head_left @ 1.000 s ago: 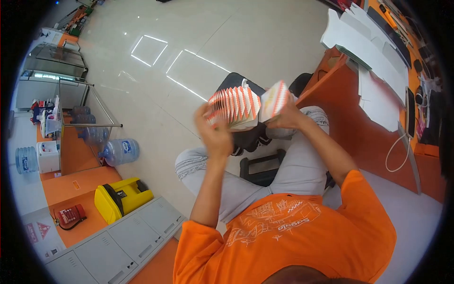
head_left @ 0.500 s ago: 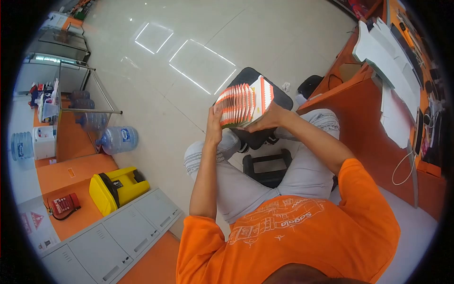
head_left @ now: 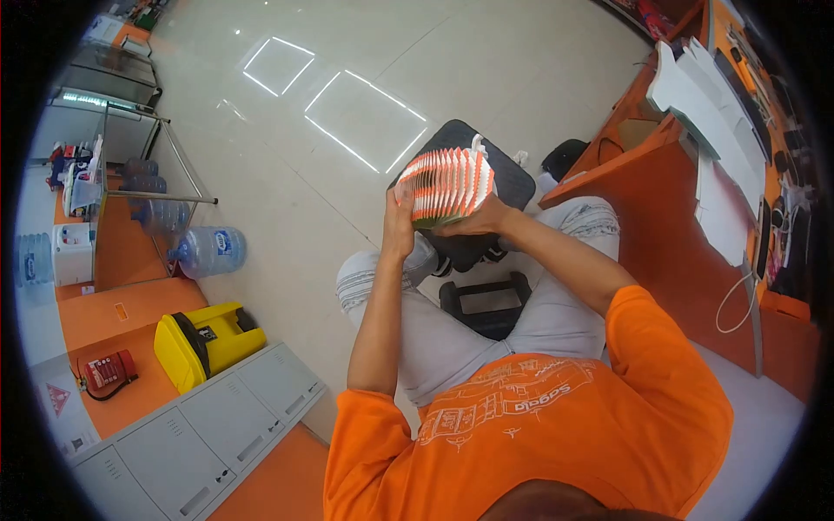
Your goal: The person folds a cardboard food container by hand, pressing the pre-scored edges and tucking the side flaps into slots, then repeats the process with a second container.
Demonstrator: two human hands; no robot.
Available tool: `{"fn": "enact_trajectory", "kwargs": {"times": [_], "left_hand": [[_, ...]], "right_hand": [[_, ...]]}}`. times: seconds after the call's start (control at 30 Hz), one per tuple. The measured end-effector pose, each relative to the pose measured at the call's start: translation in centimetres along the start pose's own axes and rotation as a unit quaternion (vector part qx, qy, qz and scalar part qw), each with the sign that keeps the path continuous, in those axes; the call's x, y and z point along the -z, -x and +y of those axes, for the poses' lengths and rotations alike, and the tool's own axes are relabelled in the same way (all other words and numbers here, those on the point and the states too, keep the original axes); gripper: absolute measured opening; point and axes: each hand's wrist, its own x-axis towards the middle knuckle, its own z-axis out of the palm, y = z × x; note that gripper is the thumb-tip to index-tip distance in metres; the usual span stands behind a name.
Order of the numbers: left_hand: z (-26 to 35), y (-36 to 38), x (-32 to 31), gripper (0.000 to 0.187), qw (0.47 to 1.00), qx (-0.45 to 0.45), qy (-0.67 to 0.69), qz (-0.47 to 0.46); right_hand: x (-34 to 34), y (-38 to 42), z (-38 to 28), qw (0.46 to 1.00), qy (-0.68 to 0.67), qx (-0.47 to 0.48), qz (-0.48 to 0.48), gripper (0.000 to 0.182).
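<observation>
A thick bundle of orange-and-white sachets (head_left: 443, 185) with zigzag edges is held in front of me, above a black padded object (head_left: 512, 178). The sachets stand in a row, side by side, with green showing along the lower edge. My left hand (head_left: 400, 221) is wrapped round the left end of the bundle. At the right end and underneath, my right hand (head_left: 482, 219) grips it, with some fingers hidden behind the sachets. A small white piece sticks up at the bundle's top right corner.
A black frame (head_left: 486, 326) lies between my legs. To the right stands an orange desk (head_left: 643, 208) with white sheets (head_left: 708, 113). On the left are a water bottle (head_left: 213, 252), a yellow bin (head_left: 204, 347), a fire extinguisher (head_left: 109, 372) and grey lockers (head_left: 200, 425).
At the bundle's right end, the sachets that showed a broad white face now stand edge-on in line with the others. My right hand has moved slightly left. The view has shifted a little.
</observation>
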Motion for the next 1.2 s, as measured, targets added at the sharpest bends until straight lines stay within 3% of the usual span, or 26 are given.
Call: {"fn": "enact_trajectory", "kwargs": {"times": [0.1,0.17,0.33,0.4,0.53,0.6,0.63,0.67,0.7,0.73,0.77,0.87,0.9,0.93,0.97,1.03,1.07,1.1,1.13,1.2], "left_hand": [[0.2,0.0,-0.7,0.077,1.000,-0.023,0.007,0.004],[0.3,0.2,-0.7,0.077,1.000,-0.014,0.001,0.005],[-1.2,0.6,-0.9,0.075,0.999,0.009,-0.032,-0.034],[-1.4,0.4,-1.1,0.079,1.000,0.014,-0.009,-0.026],[-0.9,1.3,-1.9,0.070,1.000,-0.022,-0.012,-0.006],[-0.6,1.9,-1.8,0.082,0.999,0.021,-0.029,-0.001],[-1.0,1.6,-1.6,0.081,0.999,-0.033,-0.033,-0.007],[0.4,1.4,-2.0,0.057,0.998,-0.006,0.052,-0.041],[1.1,1.4,-2.0,0.057,0.996,-0.061,0.015,-0.064],[0.7,2.1,-2.0,0.059,0.999,0.027,0.024,0.024],[0.4,2.1,-1.6,0.063,0.999,0.024,-0.001,0.042],[-0.4,2.7,-0.6,0.064,0.999,0.000,-0.028,0.044],[-1.0,2.6,-0.2,0.065,0.999,0.001,-0.016,0.038],[-1.3,2.6,-0.2,0.066,0.999,0.004,-0.004,0.034],[-1.2,2.7,-0.2,0.065,0.999,0.009,-0.009,0.042],[-1.8,2.6,0.0,0.064,0.999,0.012,-0.005,0.044],[-2.0,2.8,0.4,0.064,0.999,0.017,-0.007,0.046],[-1.8,3.1,0.3,0.064,0.999,0.018,-0.009,0.046],[-1.6,3.3,0.2,0.062,0.998,0.022,-0.015,0.052],[-1.4,4.0,0.5,0.060,0.998,0.025,-0.023,0.062]], "right_hand": [[0.5,0.4,0.4,0.998,-0.058,-0.040,0.002,0.069],[2.3,0.8,-0.7,0.992,-0.074,-0.049,-0.091,0.071],[1.1,3.5,-0.6,0.980,-0.161,-0.083,-0.077,0.068],[-0.2,3.2,0.1,0.996,0.067,0.002,0.056,0.065],[-1.3,3.0,0.9,1.000,-0.005,-0.021,0.020,0.064],[0.3,2.6,-0.4,0.991,-0.135,0.011,-0.003,0.053],[2.2,2.8,-2.1,0.991,-0.125,0.015,0.035,0.057],[0.9,3.5,-0.6,0.994,-0.038,0.037,0.098,0.070],[2.8,4.3,-2.2,0.985,-0.018,0.042,0.169,0.095],[1.8,5.6,-1.1,0.983,0.154,-0.092,0.036,0.121],[3.9,6.8,-2.9,0.980,0.112,-0.160,-0.028,0.132],[4.5,12.3,-4.1,0.946,0.186,-0.246,0.094,0.102],[6.6,13.9,-5.3,0.944,0.193,-0.249,0.099,0.102],[10.7,15.3,-8.4,0.961,0.013,-0.257,0.099,0.079],[14.5,16.6,-11.1,0.946,-0.175,-0.255,0.096,0.056],[21.1,19.2,-15.3,0.942,-0.147,-0.177,0.245,0.017],[24.1,20.6,-15.4,0.929,-0.037,-0.088,0.357,0.012],[27.3,21.3,-16.5,0.899,-0.055,-0.145,0.409,0.011],[30.1,22.2,-14.4,0.862,0.115,-0.073,0.488,0.011],[36.0,23.9,-13.2,0.814,0.323,-0.093,0.475,0.022]]}}
